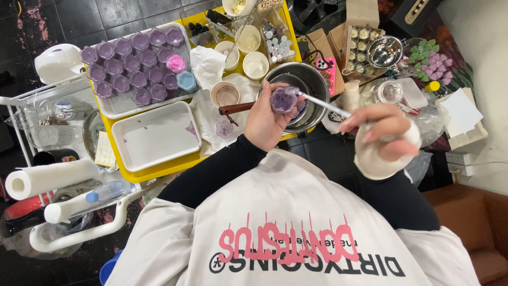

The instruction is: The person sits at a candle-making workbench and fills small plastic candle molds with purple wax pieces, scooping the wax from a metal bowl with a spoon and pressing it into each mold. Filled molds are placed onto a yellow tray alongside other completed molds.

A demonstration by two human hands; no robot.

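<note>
Empty white tray point(153, 139), paper-towel roll point(50, 177)

Purple cup point(284, 99): a small glass cup with scalloped sides, filled with pale purple wax, gripped in my left hand point(267, 123) and tilted slightly, held over the near rim of the steel pot point(307, 79).
Stick point(324, 104): a thin, pale rod, pinched in my right hand point(382, 130), running slantwise from my fingers to the cup, its tip touching the cup's top, just above the pot's near edge.
Wrap: white cloth around my right wrist, well to the right of the pot.
</note>
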